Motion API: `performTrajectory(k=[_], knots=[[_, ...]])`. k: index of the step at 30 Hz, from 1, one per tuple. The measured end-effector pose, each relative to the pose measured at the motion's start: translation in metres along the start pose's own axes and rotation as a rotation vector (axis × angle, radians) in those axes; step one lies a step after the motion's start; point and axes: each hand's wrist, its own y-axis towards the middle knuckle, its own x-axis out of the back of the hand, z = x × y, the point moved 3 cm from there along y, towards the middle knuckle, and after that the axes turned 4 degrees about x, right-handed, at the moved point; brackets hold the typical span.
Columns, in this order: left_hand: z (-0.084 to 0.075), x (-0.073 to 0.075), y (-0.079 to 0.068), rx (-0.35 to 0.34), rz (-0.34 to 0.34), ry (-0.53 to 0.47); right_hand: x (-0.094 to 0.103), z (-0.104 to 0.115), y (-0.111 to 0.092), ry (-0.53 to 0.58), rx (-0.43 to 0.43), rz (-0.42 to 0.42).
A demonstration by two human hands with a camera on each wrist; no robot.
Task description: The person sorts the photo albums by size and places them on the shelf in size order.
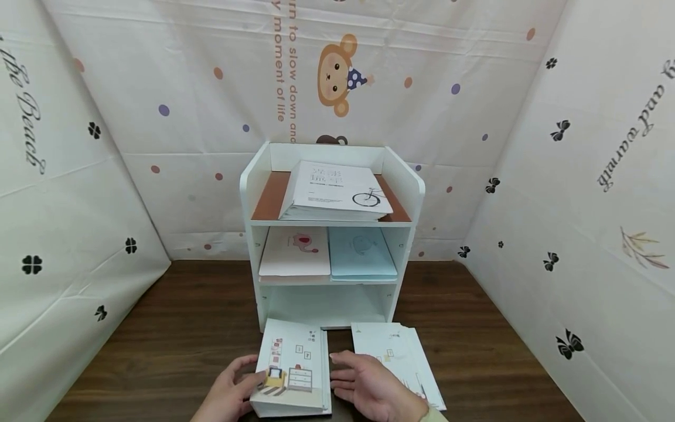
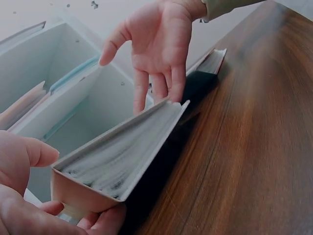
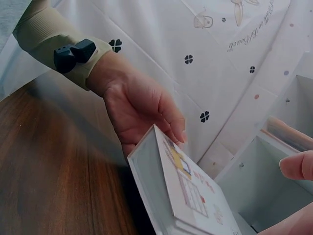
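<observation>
A thick white photo album [image 1: 292, 366], its cover drawn with a yellow chair and a chest of drawers, lies in front of the shelf. My left hand [image 1: 229, 390] grips its spine side, thumb on the cover edge and fingers below. In the left wrist view, the album's wedge of pages [image 2: 122, 152] faces the camera, the spine edge raised over the table. My right hand [image 1: 369, 387] is held with loosely straight fingers at the album's right edge, palm turned toward it. Part of that hand covers a second white album [image 1: 392, 351] lying to the right.
A white three-tier shelf [image 1: 329, 223] stands behind the albums. A white book with a bicycle drawing [image 1: 337, 190] lies on top; pink [image 1: 295, 252] and blue [image 1: 364, 252] booklets fill the middle tier. Printed cloth walls [image 1: 190, 117] surround the dark wooden table [image 1: 174, 346].
</observation>
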Motion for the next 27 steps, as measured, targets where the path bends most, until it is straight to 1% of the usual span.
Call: performTrajectory(k=[5, 8, 11, 13, 15, 18, 20, 22, 24, 27], knots=[[0.002, 0.003, 0.0, -0.035, -0.019, 0.024, -0.001, -0.002, 0.001, -0.001, 0.006, 0.004], [0.002, 0.003, 0.0, -0.053, -0.04, 0.04, -0.002, -0.004, 0.002, -0.035, 0.046, 0.011], [0.001, 0.002, -0.002, -0.064, -0.09, 0.057, -0.003, -0.006, 0.003, -0.076, 0.102, 0.035], [0.001, 0.001, -0.004, -0.073, -0.144, 0.049, -0.004, -0.007, 0.004, -0.093, 0.143, 0.064], [0.001, 0.0, -0.005, -0.084, -0.188, 0.02, -0.005, -0.007, 0.004, -0.115, 0.178, 0.083], [0.003, -0.004, -0.006, -0.104, -0.235, -0.046, -0.006, -0.007, 0.005, -0.195, 0.237, 0.089], [0.003, -0.007, -0.007, -0.117, -0.252, -0.07, -0.007, -0.006, 0.005, -0.263, 0.27, 0.074], [0.003, -0.009, -0.008, -0.132, -0.273, -0.071, -0.007, -0.006, 0.004, -0.32, 0.297, 0.063], [0.002, -0.012, -0.009, -0.154, -0.295, -0.054, -0.007, -0.006, 0.003, -0.351, 0.314, 0.06], [0.001, -0.014, -0.011, -0.185, -0.317, -0.039, -0.006, -0.006, 0.001, -0.353, 0.332, 0.063]])
